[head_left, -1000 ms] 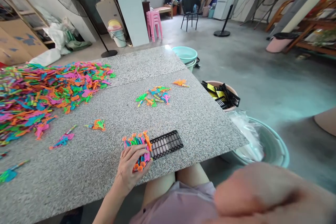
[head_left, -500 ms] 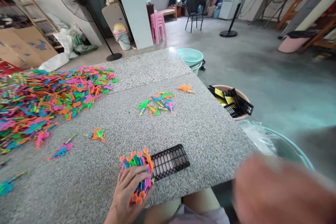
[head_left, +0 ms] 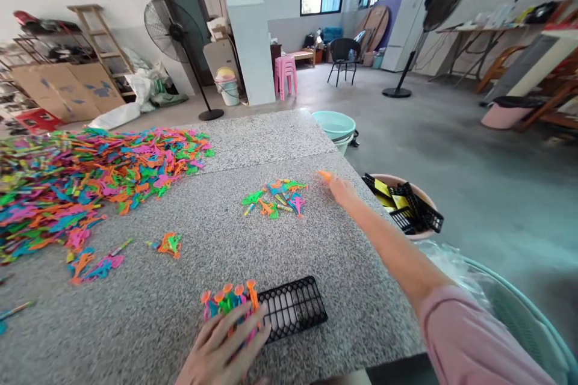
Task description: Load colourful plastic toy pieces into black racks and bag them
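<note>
My left hand [head_left: 226, 337] lies with fingers spread over a row of small colourful plastic toys [head_left: 228, 295] with orange round ends. These sit at the left end of a black mesh plastic basket [head_left: 293, 310] on the table's near side; its right part shows bare bars. My right arm stretches far across the table. Its hand [head_left: 342, 191] closes on an orange plastic toy [head_left: 324, 175] close to the right edge, and covers part of it. Just left of that hand lies a small loose group of similar toys [head_left: 275, 197].
A big heap of plastic toys [head_left: 112, 162] covers the left of the speckled stone table [head_left: 217, 228]. A few loose toys [head_left: 170, 244] lie nearer. Beyond the right edge stand a tub of black baskets [head_left: 409, 207], a green-blue basin [head_left: 334, 124] and clear plastic bags [head_left: 451, 258].
My right hand has gone from the blurred lower right out to the orange toy. My left fingers have spread over the row. The view has tilted up; an orange toy now shows among the loose ones at left.
</note>
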`<move>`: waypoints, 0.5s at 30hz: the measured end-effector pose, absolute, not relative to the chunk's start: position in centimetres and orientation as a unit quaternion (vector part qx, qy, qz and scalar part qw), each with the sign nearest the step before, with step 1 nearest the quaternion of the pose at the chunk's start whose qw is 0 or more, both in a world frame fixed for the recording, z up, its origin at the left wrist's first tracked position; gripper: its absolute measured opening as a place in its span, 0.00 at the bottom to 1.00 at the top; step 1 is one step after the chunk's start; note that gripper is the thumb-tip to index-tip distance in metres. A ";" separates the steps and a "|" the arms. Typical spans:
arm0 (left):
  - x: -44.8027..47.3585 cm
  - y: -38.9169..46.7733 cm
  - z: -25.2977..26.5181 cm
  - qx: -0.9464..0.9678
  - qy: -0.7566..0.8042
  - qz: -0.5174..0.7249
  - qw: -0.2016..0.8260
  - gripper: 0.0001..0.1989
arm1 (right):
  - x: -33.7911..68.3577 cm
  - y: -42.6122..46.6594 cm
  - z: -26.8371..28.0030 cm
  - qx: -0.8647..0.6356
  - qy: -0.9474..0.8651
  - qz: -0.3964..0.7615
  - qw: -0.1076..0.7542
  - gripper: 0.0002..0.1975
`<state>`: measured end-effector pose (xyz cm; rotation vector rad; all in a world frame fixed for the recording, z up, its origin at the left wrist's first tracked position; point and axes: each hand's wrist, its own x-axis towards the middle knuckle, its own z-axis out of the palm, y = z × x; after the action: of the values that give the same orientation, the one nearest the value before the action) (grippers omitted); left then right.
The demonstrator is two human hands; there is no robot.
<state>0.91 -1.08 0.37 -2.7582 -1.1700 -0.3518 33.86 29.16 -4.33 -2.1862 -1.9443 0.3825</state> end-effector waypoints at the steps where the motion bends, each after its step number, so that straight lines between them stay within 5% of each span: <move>1: 1.3 -1.1 0.5 -0.907 -0.402 -0.119 0.042 0.28 | 33.7 27.7 -4.4 -0.732 -0.654 0.154 0.109 0.17; 5: 2.0 -1.3 1.5 -0.876 -0.457 -0.134 -0.076 0.24 | 30.6 17.6 -6.2 -0.612 -0.609 0.419 0.281 0.15; 8: 1.7 -0.9 2.0 -0.866 -0.453 -0.143 -0.153 0.18 | 26.5 8.2 -7.9 -0.514 -0.559 0.569 0.315 0.08; 15: 1.7 -0.7 1.7 -0.881 -0.430 -0.140 -0.137 0.17 | 19.9 0.5 -8.9 -0.546 -0.693 0.410 0.231 0.07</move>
<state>1.75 -0.72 1.69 -3.0401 -1.4827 -0.4836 19.94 0.53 -8.92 -1.5026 -1.9052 1.1281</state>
